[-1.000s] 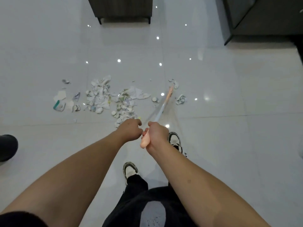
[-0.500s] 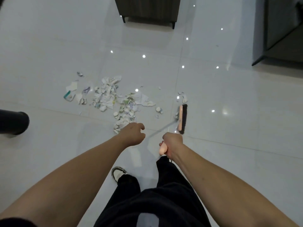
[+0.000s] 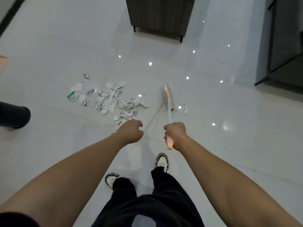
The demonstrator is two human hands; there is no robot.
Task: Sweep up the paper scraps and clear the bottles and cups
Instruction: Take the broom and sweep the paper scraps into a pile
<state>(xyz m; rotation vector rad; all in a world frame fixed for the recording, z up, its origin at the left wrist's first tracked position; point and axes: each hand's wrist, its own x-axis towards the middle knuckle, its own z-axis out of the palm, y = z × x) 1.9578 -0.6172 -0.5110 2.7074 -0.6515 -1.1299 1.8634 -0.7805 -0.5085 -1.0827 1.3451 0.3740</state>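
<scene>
A heap of torn paper scraps [image 3: 113,100] lies on the glossy white floor ahead of me. A few loose scraps [image 3: 184,108] lie apart to the right of the broom head. My right hand [image 3: 175,134] grips the pink end of a broom handle [image 3: 169,114]. The pink broom head [image 3: 168,96] rests on the floor between the heap and the loose scraps. My left hand [image 3: 131,132] hovers beside the handle, fingers curled, holding nothing. No bottles or cups are in view.
A dark cabinet on legs [image 3: 159,15] stands at the far side. Grey furniture [image 3: 282,43] fills the right edge. A black cylindrical object [image 3: 14,115] sits at the left edge, with something orange [image 3: 3,62] above it. My shoes [image 3: 161,160] are below the hands.
The left hand has let go of the handle and moved left. The broom head swung from right of the heap to between the heap and the loose scraps. The camera turned left.
</scene>
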